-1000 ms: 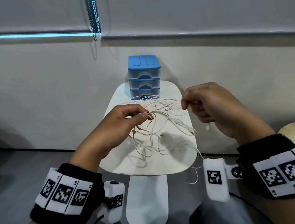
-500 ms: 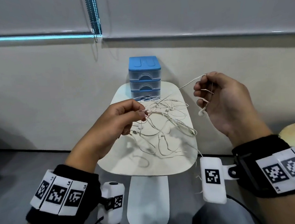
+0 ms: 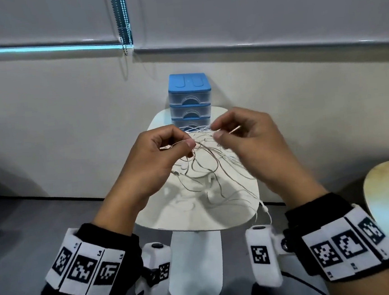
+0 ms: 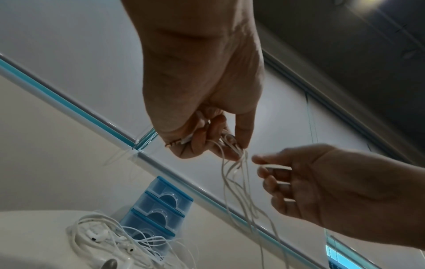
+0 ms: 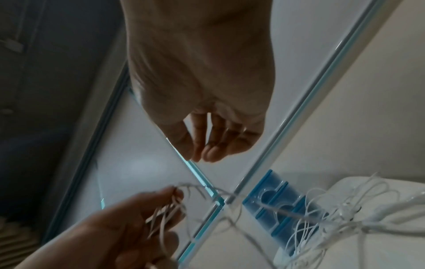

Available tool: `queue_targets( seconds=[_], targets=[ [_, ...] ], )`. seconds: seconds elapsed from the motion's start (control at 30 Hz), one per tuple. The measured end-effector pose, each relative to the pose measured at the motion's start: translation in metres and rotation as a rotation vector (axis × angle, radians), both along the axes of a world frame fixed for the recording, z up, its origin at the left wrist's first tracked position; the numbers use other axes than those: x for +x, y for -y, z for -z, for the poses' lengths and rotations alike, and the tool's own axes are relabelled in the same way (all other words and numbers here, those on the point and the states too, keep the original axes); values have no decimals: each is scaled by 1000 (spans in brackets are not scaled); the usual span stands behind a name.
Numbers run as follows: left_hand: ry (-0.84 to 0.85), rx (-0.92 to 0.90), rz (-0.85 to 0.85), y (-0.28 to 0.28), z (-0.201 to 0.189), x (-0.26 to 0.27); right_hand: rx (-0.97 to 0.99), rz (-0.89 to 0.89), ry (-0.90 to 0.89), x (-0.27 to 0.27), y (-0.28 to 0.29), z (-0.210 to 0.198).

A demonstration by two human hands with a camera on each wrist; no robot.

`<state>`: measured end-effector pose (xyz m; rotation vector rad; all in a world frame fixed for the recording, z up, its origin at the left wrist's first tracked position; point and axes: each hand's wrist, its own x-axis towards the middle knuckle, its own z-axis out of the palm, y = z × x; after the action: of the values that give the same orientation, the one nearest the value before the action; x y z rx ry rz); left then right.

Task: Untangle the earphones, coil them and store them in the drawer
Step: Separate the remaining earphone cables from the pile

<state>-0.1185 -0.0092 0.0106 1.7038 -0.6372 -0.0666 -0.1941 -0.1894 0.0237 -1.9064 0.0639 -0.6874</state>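
Head view: both hands (image 3: 212,150) raised, close.

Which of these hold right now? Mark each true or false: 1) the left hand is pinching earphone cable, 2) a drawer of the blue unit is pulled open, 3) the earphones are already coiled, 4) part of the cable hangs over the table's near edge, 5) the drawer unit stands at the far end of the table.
1) True: the left hand pinches several strands of the earphones.
2) False: all three drawers of the blue drawer unit look closed.
3) False: the earphones are a loose tangle strung between the hands and spread on the table.
4) True: a strand drops off the near right edge.
5) True: it stands at the far end, by the wall.
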Motion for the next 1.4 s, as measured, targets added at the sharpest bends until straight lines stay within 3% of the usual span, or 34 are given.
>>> queue_targets(
  seconds=[0.1,0.33,0.73,0.9,1.0,1.2,1.3,1.4],
  targets=[
    [14,-16,-20,3,2,-2,-126,-108,-40,1,-16,8],
    [4,-14,-12,3,5,1,-166,-2,-5,16,-23,19],
    [-65,-90,-106,8,5,1,99,-29,-80,20,-30,17],
    [120,-1,-23,13,0,-3,185,-28,-139,16,-19,6],
    [215,61,-65,17,-7,-3,167,-4,-142,14,-14,-1],
    [283,98,-148,22,-9,-8,241,44,-64,13,-15,5],
    [315,71,-158,20,-6,-10,334,52,-114,13,-18,12],
    [323,38,-174,21,-2,-11,290,52,-182,13,-22,18]
  ],
)
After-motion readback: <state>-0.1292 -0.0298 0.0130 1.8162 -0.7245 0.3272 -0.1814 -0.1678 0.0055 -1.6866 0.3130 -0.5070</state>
